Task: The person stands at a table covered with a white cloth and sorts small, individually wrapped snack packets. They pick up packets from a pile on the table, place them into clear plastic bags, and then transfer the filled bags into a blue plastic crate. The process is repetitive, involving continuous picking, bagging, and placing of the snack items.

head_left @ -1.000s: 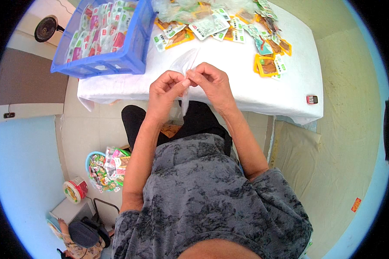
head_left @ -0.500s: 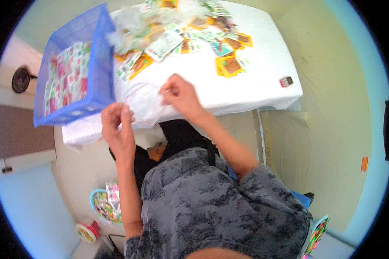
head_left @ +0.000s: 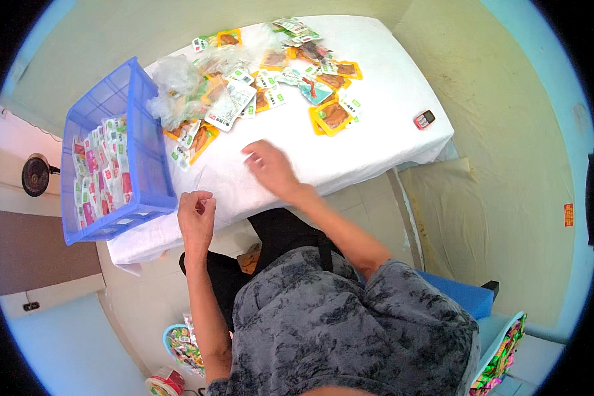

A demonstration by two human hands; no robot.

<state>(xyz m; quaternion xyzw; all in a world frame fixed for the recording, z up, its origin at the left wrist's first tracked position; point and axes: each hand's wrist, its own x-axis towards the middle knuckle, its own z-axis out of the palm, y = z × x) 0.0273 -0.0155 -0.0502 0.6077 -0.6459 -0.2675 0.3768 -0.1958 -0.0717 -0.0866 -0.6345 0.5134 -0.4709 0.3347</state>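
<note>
My left hand (head_left: pixel 197 212) is near the table's front edge, beside the blue crate. Its thumb and fingers are pinched together, and a faint strip of clear plastic film (head_left: pixel 199 179) stands up from the fingertips. To its right, my right hand (head_left: pixel 270 170) hovers over the white tablecloth (head_left: pixel 389 86). Its fingers are loosely bent and apart, somewhat blurred, with nothing visible in them. Beyond both hands lies a loose pile of flat food pouches, among them a white pouch (head_left: pixel 231 105) and a yellow-edged pouch (head_left: pixel 334 115) with brown food showing.
The blue plastic crate (head_left: pixel 153 152), holding rows of small packets (head_left: pixel 102 171), stands at the table's left end. Crumpled clear bags (head_left: pixel 177 79) lie beside it. A small red phone (head_left: pixel 424 119) rests at the right. Tubs of colourful wrappers (head_left: pixel 185 346) (head_left: pixel 501 356) stand low on both sides.
The whole view has shifted, so the table and crate sit lower now. My right hand's fingers have loosened from a tighter curl. My left hand stays pinched near the crate.
</note>
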